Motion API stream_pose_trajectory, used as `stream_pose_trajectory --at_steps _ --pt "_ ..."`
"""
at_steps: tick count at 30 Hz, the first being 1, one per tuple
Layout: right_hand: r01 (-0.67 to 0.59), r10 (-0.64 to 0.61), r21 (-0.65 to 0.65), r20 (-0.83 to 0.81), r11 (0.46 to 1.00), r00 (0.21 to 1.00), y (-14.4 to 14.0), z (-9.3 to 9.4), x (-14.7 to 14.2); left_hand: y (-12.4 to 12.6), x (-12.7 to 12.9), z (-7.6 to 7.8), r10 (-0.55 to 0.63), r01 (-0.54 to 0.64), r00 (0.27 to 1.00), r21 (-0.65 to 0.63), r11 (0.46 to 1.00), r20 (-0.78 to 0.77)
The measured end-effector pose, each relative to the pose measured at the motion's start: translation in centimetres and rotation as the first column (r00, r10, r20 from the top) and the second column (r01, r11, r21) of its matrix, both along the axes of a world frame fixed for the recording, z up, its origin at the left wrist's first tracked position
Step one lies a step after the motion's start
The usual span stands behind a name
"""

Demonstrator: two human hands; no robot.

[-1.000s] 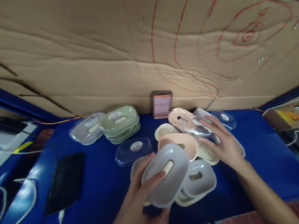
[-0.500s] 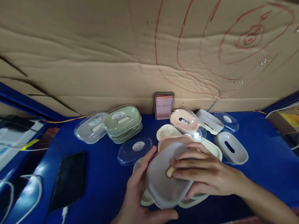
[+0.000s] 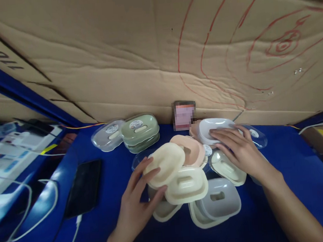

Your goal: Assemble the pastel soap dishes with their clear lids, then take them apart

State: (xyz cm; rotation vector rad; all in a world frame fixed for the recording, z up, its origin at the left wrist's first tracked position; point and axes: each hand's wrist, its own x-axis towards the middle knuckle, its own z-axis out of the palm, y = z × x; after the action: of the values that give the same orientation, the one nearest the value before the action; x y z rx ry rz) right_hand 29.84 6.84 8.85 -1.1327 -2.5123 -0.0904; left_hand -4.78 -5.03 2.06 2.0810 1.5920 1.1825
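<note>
- Peach dish [image 3: 192, 152], the nearer of two, landmark: lying amid the cluster on the blue tabletop [image 3: 294, 192].
- Cream tray [image 3: 166, 160], shallow: sitting left of the peach dish, overlapping a handled cream piece [image 3: 188, 188] in front.
- Left hand [image 3: 142, 192]: fingers are lying spread over the cream tray's left side; whether they are gripping, cannot tell.
- Pale grey dish [image 3: 215, 123]: being held behind and right of the peach dish.
- Right hand [image 3: 240, 150]: fingers are grasping its near rim.
- Handling note: smooth rims are probably calling for level, low support and gentle, unhurried release.
</note>
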Motion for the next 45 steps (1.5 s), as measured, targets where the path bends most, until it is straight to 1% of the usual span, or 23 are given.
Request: stream_pose_trajectory --at_steps 1,3,5,6,8,10,11,13,14,16,19,22,24,26,28,30,33,34,36,38,40,43,45 --pt "0.005 -0.005 -0.002 -0.001 1.0 1.0 0.1 -0.2 0.0 -0.2 -0.5 -0.3 0.01 -0.01 0.999 -0.007 1.0 -0.036" --pt "0.007 -0.007 0.0 -0.013 1.0 1.0 0.2 -0.4 -0.2 -0.4 -1.4 -0.8 -0.015 0.014 0.993 -0.014 1.0 -0.115" --pt "0.005 -0.005 0.009 -0.024 1.0 1.0 0.3 -0.4 -0.3 -0.2 -2.2 -0.8 -0.029 0.027 0.985 -0.011 1.0 -0.17" --pt "0.004 -0.004 0.018 -0.029 1.0 1.0 0.3 -0.4 -0.4 0.2 -2.6 -0.7 -0.007 0.008 0.985 0.001 1.0 -0.173" --pt "0.003 -0.002 0.027 -0.04 1.0 0.999 0.3 -0.3 -0.5 1.6 -3.7 -0.4 0.09 -0.087 0.988 0.034 0.996 -0.126" --pt "-0.006 0.007 0.033 -0.057 0.999 0.998 0.4 -0.1 -0.7 3.8 -5.1 -0.4 0.204 -0.202 0.978 0.051 0.978 -0.037" --pt "-0.019 0.021 0.032 -0.067 0.999 0.998 0.5 0.1 -1.0 5.0 -5.8 -0.6 0.24 -0.24 0.971 0.059 0.969 0.005" --pt "-0.069 0.071 0.023 -0.086 0.997 0.994 0.8 0.6 -2.0 7.6 -7.0 -1.4 0.218 -0.216 0.973 -0.032 0.976 0.081" --pt "-0.103 0.104 0.011 -0.094 0.995 0.99 1.1 0.8 -2.8 8.8 -7.5 -1.8 0.205 -0.197 0.972 -0.081 0.977 0.115" --pt "-0.175 0.171 -0.031 -0.094 0.984 0.981 1.8 1.3 -5.0 10.6 -8.1 -2.6 0.218 -0.202 0.969 -0.133 0.97 0.12" --pt "-0.27 0.267 -0.092 -0.05 0.958 0.962 3.6 1.5 -9.7 11.8 -8.4 -3.2 0.257 -0.241 0.958 -0.127 0.962 0.126" --pt "-0.346 0.352 -0.146 0.013 0.927 0.936 6.1 0.7 -14.5 11.7 -8.2 -3.0 0.243 -0.235 0.956 -0.068 0.97 0.164" --pt "-0.335 0.351 -0.202 0.048 0.92 0.935 7.9 0.0 -17.1 11.2 -8.0 -2.7 0.199 -0.199 0.967 -0.019 0.98 0.161" --pt "-0.315 0.345 -0.279 0.065 0.907 0.936 9.4 -0.7 -18.8 10.7 -7.8 -2.5 0.165 -0.169 0.974 0.012 0.986 0.153" --pt "-0.34 0.378 -0.356 0.041 0.87 0.925 10.2 -1.2 -19.7 10.2 -7.7 -2.4 0.164 -0.168 0.973 0.013 0.986 0.162" --pt "-0.384 0.412 -0.4 -0.016 0.833 0.911 10.2 -1.2 -19.9 9.9 -7.8 -2.3 0.191 -0.194 0.965 -0.003 0.981 0.181" --pt "-0.412 0.408 -0.381 -0.095 0.828 0.908 8.7 -0.3 -19.2 9.4 -7.8 -2.0 0.211 -0.213 0.953 -0.014 0.977 0.218" --pt "-0.415 0.403 -0.366 -0.112 0.833 0.908 7.9 0.2 -18.8 9.2 -7.7 -1.9 0.183 -0.187 0.952 -0.01 0.982 0.245" --pt "-0.396 0.379 -0.335 -0.117 0.855 0.918 6.0 1.5 -17.5 8.6 -7.6 -1.3 0.062 -0.056 0.937 -0.028 0.998 0.343" --pt "-0.323 0.306 -0.293 -0.102 0.9 0.946 4.0 2.7 -15.7 8.0 -7.5 -0.6 -0.074 0.12 0.88 -0.07 0.99 0.469" --pt "-0.216 0.198 -0.243 -0.098 0.946 0.975 2.0 3.4 -13.6 7.5 -7.6 0.3 -0.141 0.241 0.829 -0.118 0.963 0.541" --pt "-0.057 0.047 -0.179 -0.059 0.982 0.997 -0.5 3.4 -10.9 7.0 -8.1 1.3 -0.165 0.276 0.828 -0.134 0.952 0.535" --pt "-0.001 0.0 -0.138 -0.008 0.99 1.0 -1.6 2.8 -9.9 6.9 -8.2 1.6 -0.158 0.269 0.828 -0.134 0.954 0.538"
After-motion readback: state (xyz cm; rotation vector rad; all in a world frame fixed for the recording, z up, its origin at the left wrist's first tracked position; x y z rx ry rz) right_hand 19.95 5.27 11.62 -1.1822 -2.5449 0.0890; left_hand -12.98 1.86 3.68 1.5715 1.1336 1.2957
